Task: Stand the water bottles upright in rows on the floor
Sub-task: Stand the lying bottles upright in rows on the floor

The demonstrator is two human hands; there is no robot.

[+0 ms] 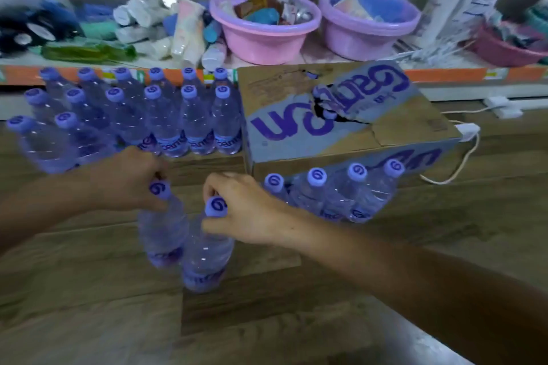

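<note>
Our left grip (130, 179) pinches the neck of one water bottle (163, 228); our right grip (240, 210) pinches a second bottle (207, 258) touching it. Both stand on the floor (89, 290), near the standing rows (133, 115) and torn carton (341, 115).

Left arm: was extended in from the left edge, bare forearm angled toward the centre.
Left hand (130, 179): was held knuckles-up, fingers curled downward — the tips were closed about the neck of a bottle (163, 225) just under its cap.
Right arm: was stretched in from the lower right corner, forearm bare, wrist kept nearly straight.
Right hand (243, 210): was turned back-upward, thumb and fingers (212, 186) bent round the capped neck of a second bottle (207, 252).
Spacing: the two hands were held near each other, not touching — the left one was set slightly farther from the camera.
</note>
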